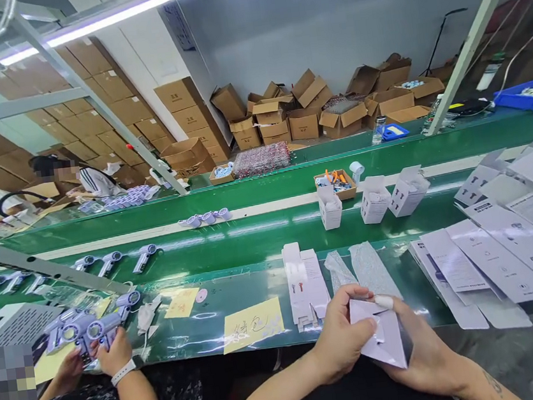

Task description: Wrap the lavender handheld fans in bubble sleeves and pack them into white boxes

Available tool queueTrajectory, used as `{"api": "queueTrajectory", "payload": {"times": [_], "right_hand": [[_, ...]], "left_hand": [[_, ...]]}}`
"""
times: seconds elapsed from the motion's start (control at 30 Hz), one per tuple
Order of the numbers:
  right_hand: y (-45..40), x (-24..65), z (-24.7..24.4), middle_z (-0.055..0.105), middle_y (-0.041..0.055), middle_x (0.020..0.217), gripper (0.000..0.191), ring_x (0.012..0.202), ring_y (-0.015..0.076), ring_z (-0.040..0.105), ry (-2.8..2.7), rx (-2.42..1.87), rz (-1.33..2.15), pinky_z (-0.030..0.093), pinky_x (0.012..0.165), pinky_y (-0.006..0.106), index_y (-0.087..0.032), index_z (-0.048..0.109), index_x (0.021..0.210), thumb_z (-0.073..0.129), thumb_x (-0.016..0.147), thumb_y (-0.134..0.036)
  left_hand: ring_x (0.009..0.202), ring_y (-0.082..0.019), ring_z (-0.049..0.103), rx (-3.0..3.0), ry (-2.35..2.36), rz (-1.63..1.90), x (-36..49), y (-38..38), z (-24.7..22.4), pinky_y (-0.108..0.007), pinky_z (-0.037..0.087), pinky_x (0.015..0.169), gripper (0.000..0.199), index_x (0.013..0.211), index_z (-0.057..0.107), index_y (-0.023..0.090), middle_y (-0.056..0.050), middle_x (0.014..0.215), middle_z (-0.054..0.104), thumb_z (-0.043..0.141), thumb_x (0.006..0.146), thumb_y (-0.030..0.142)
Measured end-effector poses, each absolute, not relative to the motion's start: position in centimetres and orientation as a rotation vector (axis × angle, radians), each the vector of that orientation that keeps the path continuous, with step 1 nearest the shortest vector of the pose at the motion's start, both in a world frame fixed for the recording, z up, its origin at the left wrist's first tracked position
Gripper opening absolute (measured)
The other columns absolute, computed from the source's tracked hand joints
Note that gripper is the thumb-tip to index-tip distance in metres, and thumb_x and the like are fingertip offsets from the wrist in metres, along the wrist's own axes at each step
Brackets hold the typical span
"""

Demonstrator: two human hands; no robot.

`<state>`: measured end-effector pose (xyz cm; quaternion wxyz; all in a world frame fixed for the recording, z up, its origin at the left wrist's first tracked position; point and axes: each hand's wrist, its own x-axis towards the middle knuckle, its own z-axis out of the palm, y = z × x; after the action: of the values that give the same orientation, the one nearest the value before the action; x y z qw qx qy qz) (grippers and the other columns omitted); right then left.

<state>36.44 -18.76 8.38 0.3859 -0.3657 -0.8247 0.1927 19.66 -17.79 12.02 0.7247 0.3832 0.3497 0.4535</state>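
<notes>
A small white cardboard box (392, 340) is held low in front of me, between both hands. My left hand (339, 333) grips its left side, with the thumb pressing on the folded flaps. Around the right side and underneath, my right hand (425, 352) wraps the box; one of its fingers has a white covering. Just beyond lie a flattened white box (299, 280) with small printed fan pictures and two translucent bubble-wrap pouches (374, 270). To my right, flat printed boxes (476, 266) lie in an overlapping pile.
Three upright white boxes (375, 200) stand on the green conveyor (260, 229) near a small carton of parts (341, 182). A yellow handwritten sheet (252, 325) lies on the bench. At left, a co-worker's hands (113, 353) hold lilac handheld fans (105, 327); a metal post (43, 267) slants there.
</notes>
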Motion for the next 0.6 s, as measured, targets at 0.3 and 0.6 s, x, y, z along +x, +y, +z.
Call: {"api": "queueTrajectory", "payload": {"times": [0.3, 0.6], "right_hand": [[-19.9, 39.2, 8.7, 0.051, 0.0148, 0.121, 0.073, 0.100, 0.0210, 0.062, -2.084, -0.976, 0.730, 0.054, 0.084, 0.029, -0.019, 0.025, 0.133, 0.065, 0.073, -0.022], [-20.9, 42.2, 8.6, 0.052, 0.0143, 0.120, 0.075, 0.099, 0.0212, 0.061, -2.043, -1.156, 0.829, 0.053, 0.084, 0.032, -0.020, 0.024, 0.134, 0.068, 0.074, -0.029]], "left_hand": [[0.081, -0.008, 0.051, 1.117, 0.799, 0.863, 21.1, -18.2, 11.2, -0.019, 0.042, 0.070, 0.043, 0.109, 0.048, 0.018, -0.001, 0.099, 0.051, 0.054, 0.068, 0.006], [0.073, -0.005, 0.049, 1.125, 0.717, 0.724, 24.1, -18.1, 10.4, -0.015, 0.039, 0.062, 0.047, 0.114, 0.045, 0.021, 0.000, 0.095, 0.050, 0.056, 0.071, 0.006]]}}
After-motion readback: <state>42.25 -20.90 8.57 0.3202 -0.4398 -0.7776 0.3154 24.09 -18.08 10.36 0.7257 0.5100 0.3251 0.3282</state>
